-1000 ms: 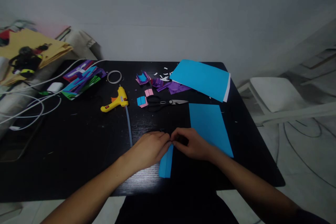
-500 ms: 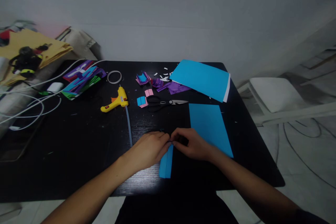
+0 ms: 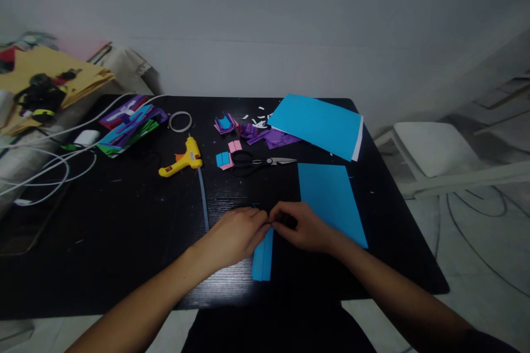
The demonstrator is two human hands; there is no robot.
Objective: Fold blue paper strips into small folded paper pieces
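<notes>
A narrow folded blue paper strip (image 3: pixel 262 261) lies near the front edge of the table, its upper end under my fingers. My left hand (image 3: pixel 238 234) is closed on that upper end from the left. My right hand (image 3: pixel 300 226) pinches the strip's top right corner, thumb and index finger meeting beside the left fingertips. To the right, a blue sheet (image 3: pixel 331 198) lies flat, partly behind my right forearm. Black-handled scissors (image 3: pixel 265 162) rest beyond my hands, beside small blue and pink folded pieces (image 3: pixel 223 160).
A yellow glue gun (image 3: pixel 184 159) lies left of the scissors, near a tape ring (image 3: pixel 180 121). Purple papers (image 3: pixel 279 138) and a large blue sheet (image 3: pixel 318 124) are at the back. White cables (image 3: pixel 62 160) and coloured papers (image 3: pixel 132 124) occupy the left; a white chair (image 3: pixel 434 149) stands right.
The lower end of the blue strip has shifted very slightly right. Both hands keep nearly the same pose.
</notes>
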